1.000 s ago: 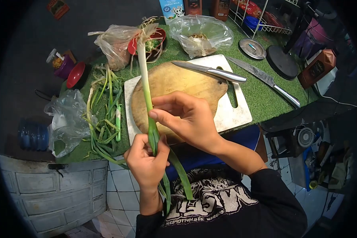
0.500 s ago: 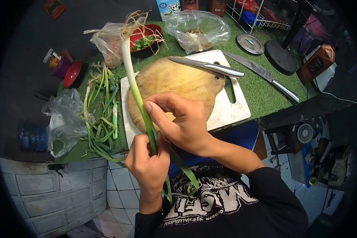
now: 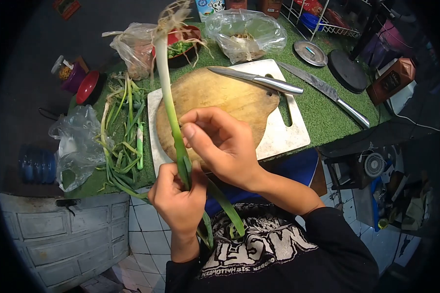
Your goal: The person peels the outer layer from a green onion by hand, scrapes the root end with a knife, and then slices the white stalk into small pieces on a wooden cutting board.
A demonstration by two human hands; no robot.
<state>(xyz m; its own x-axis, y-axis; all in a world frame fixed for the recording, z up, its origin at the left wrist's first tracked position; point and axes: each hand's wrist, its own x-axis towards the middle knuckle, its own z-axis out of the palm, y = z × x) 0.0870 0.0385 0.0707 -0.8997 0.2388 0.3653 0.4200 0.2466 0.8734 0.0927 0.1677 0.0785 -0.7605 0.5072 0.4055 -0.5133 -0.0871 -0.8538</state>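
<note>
A long spring onion (image 3: 166, 93) stands root end up, its white stalk running down into green leaves. My left hand (image 3: 178, 195) is closed around its green part, and leaves hang below the fist. My right hand (image 3: 225, 141) is beside the stalk above it, thumb and forefinger drawn together by the green section; whatever is between the fingertips is too small to tell. Behind the hands a round wooden chopping board (image 3: 220, 95) lies on a white cutting board (image 3: 283, 136). A knife (image 3: 259, 80) rests across the wooden board.
More spring onions (image 3: 129, 132) lie at the left by a plastic bag (image 3: 80, 146). A red bowl (image 3: 183, 53) of chopped greens and an open clear bag (image 3: 244, 36) stand behind. A larger knife (image 3: 322, 90) lies right, near a metal lid (image 3: 310, 52) and a black stand base (image 3: 347, 71).
The spring onion's root end has shifted up and slightly right. My right fingertips have moved slightly away from the stalk; my left hand keeps its hold.
</note>
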